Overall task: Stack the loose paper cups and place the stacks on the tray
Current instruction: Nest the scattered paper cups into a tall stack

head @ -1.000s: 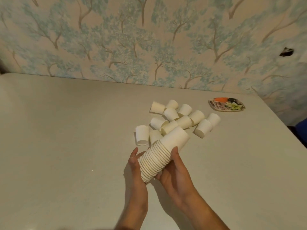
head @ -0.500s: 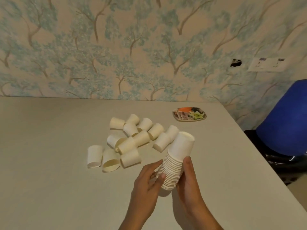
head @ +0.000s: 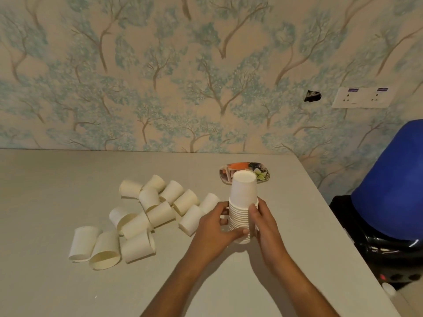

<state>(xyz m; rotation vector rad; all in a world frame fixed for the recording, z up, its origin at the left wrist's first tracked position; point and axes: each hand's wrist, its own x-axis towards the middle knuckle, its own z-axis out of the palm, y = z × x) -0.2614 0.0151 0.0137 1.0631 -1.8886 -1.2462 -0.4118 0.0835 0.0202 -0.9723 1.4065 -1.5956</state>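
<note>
Standing inverted on the tabletop [head: 68, 287], a light, crushable stack of paper cups [head: 243, 202] is being clasped low by the left hand [head: 217, 227] and right hand [head: 263, 221]; the tray [head: 265, 177] is lying at 12 o'clock, loose cups [head: 160, 211] at 9.

Loose paper cups [head: 151, 213] lie left of the held cup stack [head: 243, 202]; the tray [head: 263, 173] sits behind it (partly hidden).

No readable text, brand, number or sign anywhere. Two small dark blue stickers on the white socket plate [head: 362, 97] on the wall, lettering too blurred to make out. Printed tray [head: 263, 173] showing flowers and pictures only; paper cups [head: 146, 216] plain white.
</note>
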